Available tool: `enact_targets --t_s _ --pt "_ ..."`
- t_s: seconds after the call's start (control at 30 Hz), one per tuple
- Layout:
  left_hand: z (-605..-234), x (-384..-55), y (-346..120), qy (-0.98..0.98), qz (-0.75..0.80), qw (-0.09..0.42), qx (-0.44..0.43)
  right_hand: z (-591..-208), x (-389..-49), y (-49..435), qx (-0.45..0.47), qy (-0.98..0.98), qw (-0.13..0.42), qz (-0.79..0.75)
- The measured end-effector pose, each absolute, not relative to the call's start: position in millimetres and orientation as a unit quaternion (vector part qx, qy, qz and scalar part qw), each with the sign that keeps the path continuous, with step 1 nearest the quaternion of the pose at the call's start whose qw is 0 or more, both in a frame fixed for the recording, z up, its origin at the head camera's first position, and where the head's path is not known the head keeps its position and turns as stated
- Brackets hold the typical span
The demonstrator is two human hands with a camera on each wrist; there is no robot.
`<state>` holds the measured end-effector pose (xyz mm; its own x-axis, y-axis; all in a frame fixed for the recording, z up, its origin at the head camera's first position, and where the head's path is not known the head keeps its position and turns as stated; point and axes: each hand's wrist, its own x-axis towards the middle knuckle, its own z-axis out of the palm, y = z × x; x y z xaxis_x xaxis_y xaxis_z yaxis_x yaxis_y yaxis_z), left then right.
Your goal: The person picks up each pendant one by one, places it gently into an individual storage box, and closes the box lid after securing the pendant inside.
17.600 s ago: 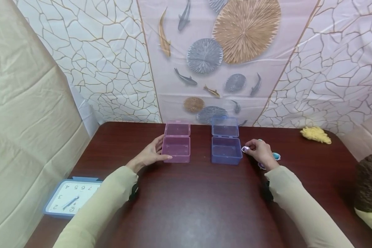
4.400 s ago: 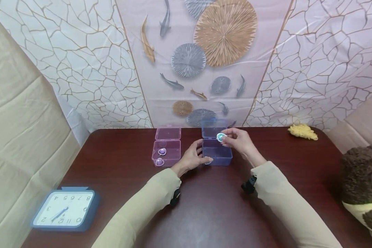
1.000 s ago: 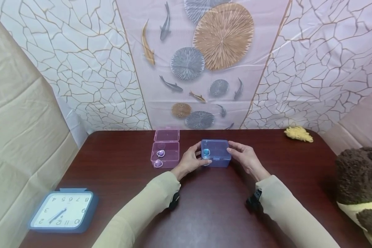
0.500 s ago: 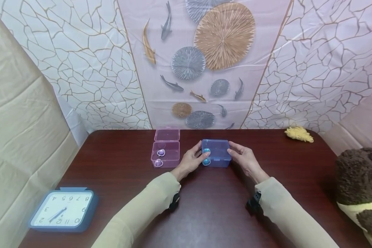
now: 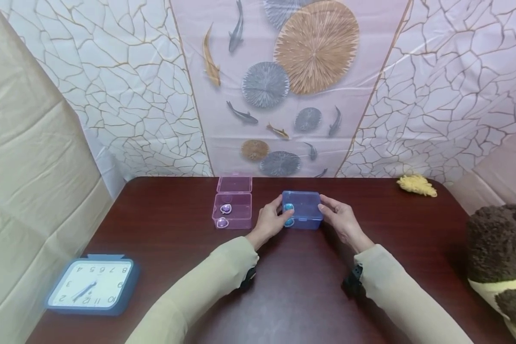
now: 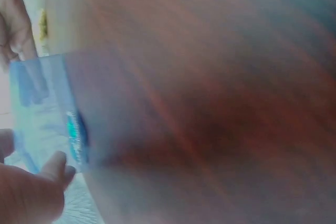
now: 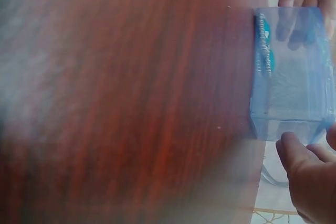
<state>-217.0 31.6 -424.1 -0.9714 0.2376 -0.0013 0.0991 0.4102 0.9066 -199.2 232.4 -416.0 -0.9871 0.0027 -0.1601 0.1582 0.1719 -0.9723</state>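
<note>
A see-through blue plastic box (image 5: pixel 306 223) stands on the table with its lid down. Two teal gem-like pieces with white beaded rims show through it at the left, one a teal gem (image 5: pixel 289 222) near the front wall. My left hand (image 5: pixel 268 223) grips the box's left side, thumb over the lid's front left corner. At the opposite side, my right hand (image 5: pixel 343 222) holds the box between thumb and fingers. Left of them, a pink plastic box (image 5: pixel 239 224) has its lid raised. Inside it lie two purple gems, one a purple gem (image 5: pixel 225 208) farther back.
A blue-framed clock (image 5: pixel 92 285) lies on the left of the dark wooden table (image 5: pixel 275 306). A yellow fluffy bundle (image 5: pixel 417 185) sits at the back right corner. A brown plush thing (image 5: pixel 499 246) stands at the right edge. Patterned cloth hangs behind.
Earlier both boxes were open and held no gems. The right hand then held a teal gem over the blue box. Its lid has since come down; the left thumb has moved up onto it.
</note>
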Motion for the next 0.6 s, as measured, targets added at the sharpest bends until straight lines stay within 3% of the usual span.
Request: enact_targets --t_s 0.6 --pt "-418.7 -216.8 29.3 0.836 0.536 0.079 0.089 -406.4 -200.9 232.5 0.054 0.776 0.083 -0.623"
